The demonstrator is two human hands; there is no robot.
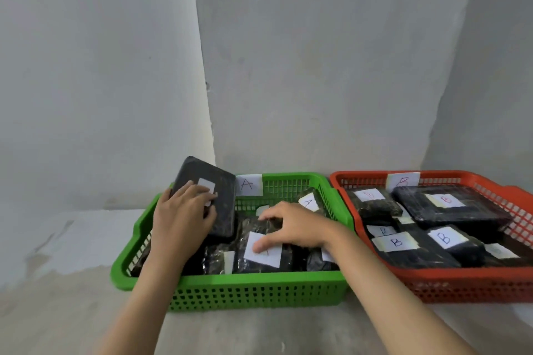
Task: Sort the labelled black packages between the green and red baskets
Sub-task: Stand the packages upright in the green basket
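At nine o'clock, a flat black package is being held tilted up by the left hand, fingers curled over its white label, above the green basket. Its long axis is running from eleven toward five o'clock. It is judged stiff, light and slick-wrapped, best gripped at the edges. At the centre, a wrapped package lying in the same basket is being grasped by the right hand. At three o'clock, B-labelled packages are being kept in the red basket.

Packages in baskets (side by side).
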